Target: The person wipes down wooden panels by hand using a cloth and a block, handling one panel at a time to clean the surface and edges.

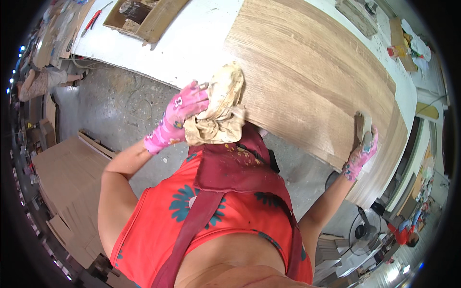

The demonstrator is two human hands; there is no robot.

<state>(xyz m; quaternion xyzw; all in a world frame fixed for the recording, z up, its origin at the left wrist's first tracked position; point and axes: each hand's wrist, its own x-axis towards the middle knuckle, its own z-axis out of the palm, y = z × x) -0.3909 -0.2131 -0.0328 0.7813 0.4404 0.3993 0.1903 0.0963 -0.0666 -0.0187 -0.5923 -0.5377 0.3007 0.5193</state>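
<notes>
My left hand, in a pink flowered glove with the fingertips bare, is closed on a bunched cream cloth with brown stains. The cloth hangs at the near left corner of a wood-grain board. Over the board's right part, my right hand, gloved the same way, grips a small wooden-sided block or tool. Its working side is hidden, so its exact kind does not show.
The board lies on a white table. An open wooden box with a dark item and a red-handled tool sit farther left. Flat cardboard is stacked at left; a black fan stands at lower right. A person is beyond the table's left.
</notes>
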